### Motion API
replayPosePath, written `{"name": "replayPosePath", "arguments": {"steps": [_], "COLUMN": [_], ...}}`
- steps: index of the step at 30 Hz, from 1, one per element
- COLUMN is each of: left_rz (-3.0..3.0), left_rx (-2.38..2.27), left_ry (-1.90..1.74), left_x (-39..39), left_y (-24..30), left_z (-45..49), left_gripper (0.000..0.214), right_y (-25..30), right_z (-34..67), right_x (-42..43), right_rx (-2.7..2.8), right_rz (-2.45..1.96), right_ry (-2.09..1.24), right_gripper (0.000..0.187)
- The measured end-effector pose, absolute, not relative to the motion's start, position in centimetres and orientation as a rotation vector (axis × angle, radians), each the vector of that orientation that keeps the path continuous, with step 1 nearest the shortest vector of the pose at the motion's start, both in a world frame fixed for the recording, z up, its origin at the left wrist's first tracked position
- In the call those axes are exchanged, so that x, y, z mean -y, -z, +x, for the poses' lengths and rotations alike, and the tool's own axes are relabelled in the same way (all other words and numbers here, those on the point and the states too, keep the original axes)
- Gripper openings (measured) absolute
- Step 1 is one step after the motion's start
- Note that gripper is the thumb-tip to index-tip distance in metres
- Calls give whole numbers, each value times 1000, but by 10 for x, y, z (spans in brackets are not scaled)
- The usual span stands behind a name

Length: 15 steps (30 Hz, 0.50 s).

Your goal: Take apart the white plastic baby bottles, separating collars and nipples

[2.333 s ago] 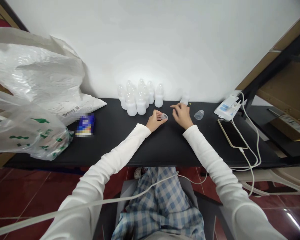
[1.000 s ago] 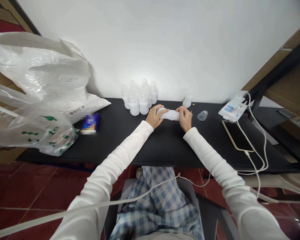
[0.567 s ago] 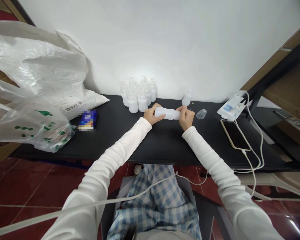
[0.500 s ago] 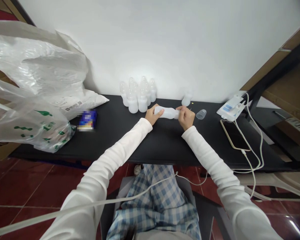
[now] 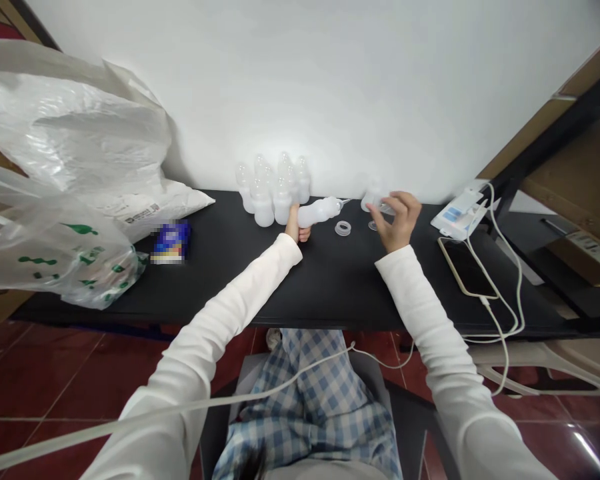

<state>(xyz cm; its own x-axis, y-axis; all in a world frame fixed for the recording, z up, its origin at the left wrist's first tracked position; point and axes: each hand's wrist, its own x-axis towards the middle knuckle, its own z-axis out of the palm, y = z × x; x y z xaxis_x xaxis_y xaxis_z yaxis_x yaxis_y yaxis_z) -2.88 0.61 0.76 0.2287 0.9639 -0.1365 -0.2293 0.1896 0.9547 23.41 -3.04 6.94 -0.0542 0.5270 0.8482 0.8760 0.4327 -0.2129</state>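
Note:
My left hand [image 5: 296, 225] is wrapped round a whitish, narrow-waisted feeding bottle [image 5: 316, 213], which lies tilted with its neck to the right. A small clear piece with a thin tail shows at that neck. Just right of it, a translucent ring [image 5: 343, 229] lies on the black table. My right hand [image 5: 397, 220] is curved, thumb and fingers round a clear cap [image 5: 388, 208] that is partly hidden. Behind the thumb a second ring-like piece [image 5: 373, 225] shows in part. Another whitish bottle [image 5: 370, 199] stands near the wall.
Several capped bottles [image 5: 264, 208] stand grouped behind my left hand. At left are white plastic bags [image 5: 80, 140] and a blurred blue packet [image 5: 171, 241]. A phone [image 5: 467, 268], white cables and a white-blue box [image 5: 459, 215] lie at right on the black table [image 5: 330, 287].
My right hand has left the bottle and moved right and slightly up. A ring now lies beside the bottle, whose neck has tilted upward. The clear cap has moved from its earlier place.

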Motion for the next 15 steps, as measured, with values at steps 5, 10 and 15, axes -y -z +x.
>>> {"name": "replayPosePath", "arguments": {"steps": [5,10,15], "left_rz": [952,915,908], "left_rx": [-924,-991,-986], "left_ry": [-1083,-1077,-1078], "left_x": [-3,2,3], "left_y": [-9,-18,-19], "left_z": [-23,-17,-16], "left_gripper": [72,70,72], "right_y": [-80,-55,-30], "right_z": [262,277,272], "right_x": [19,3,-6], "right_rx": [1457,1463,1428], "right_rz": [-1560,-2092,-2062], "right_ry": [570,314,352], "right_gripper": [45,39,44]}}
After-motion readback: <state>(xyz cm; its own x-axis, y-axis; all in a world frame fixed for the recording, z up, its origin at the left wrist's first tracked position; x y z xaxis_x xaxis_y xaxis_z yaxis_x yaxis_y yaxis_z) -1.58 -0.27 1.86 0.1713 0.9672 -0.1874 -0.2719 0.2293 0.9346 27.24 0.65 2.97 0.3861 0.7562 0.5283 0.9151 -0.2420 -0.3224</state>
